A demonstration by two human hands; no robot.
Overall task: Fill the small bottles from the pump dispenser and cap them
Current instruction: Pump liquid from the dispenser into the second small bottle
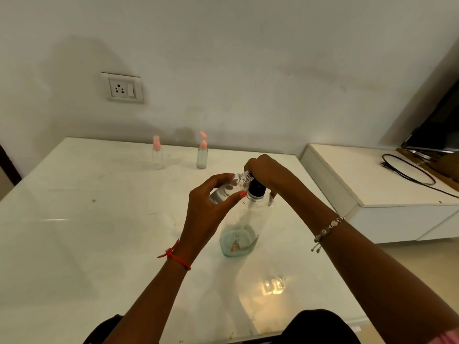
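A large clear pump dispenser [242, 227] with a black collar stands on the white table [99, 232], a little pale blue liquid at its bottom. My right hand [267, 170] covers and presses its pump head from above. My left hand [211, 207] grips a small clear bottle [228, 188], uncapped and tilted, its threaded neck up against the pump beneath my right hand. At the back of the table stand two small capped bottles: one with a pink spray cap [157, 153] and one with a pink pump cap [202, 152].
A wall socket [122, 88] is above the table's back edge. To the right stands a low white cabinet [372, 192] with a black cable [409, 172] and a dark screen [437, 130]. A light reflection lies on the table near its front edge.
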